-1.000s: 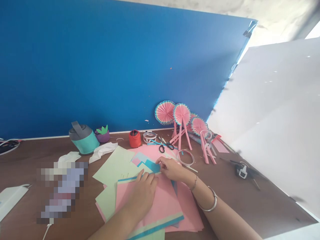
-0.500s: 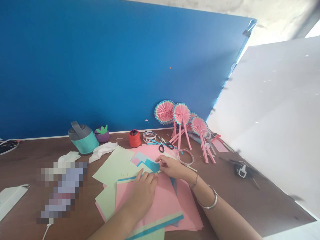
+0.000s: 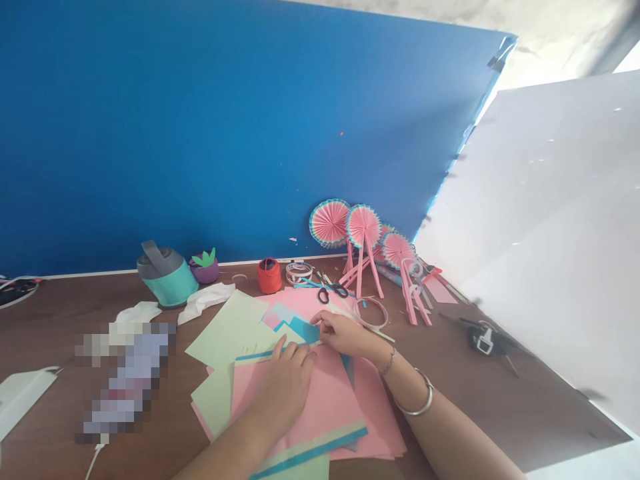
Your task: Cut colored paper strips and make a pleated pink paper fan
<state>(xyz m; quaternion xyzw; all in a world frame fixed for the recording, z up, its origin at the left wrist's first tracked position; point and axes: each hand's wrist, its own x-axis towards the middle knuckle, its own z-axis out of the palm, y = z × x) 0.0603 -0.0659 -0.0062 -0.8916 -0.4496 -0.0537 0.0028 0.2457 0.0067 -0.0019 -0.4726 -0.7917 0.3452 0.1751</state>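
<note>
A pink sheet of paper with pale green and blue strips along its upper and lower edges lies on top of the paper pile. My left hand rests on it, palm down with fingers stretched toward the upper strip. At the sheet's upper edge my right hand has its thumb and fingers pinched together; what is between them is hidden. Just beyond the fingertips are blue paper pieces. Under the sheet and to its left are pale green sheets, and more pink sheets stick out on the right.
Black-handled scissors, a tape roll and a red container stand behind the papers. Pink pleated paper fans on legs lean near the blue board. A teal-and-grey pot and crumpled tissue lie left.
</note>
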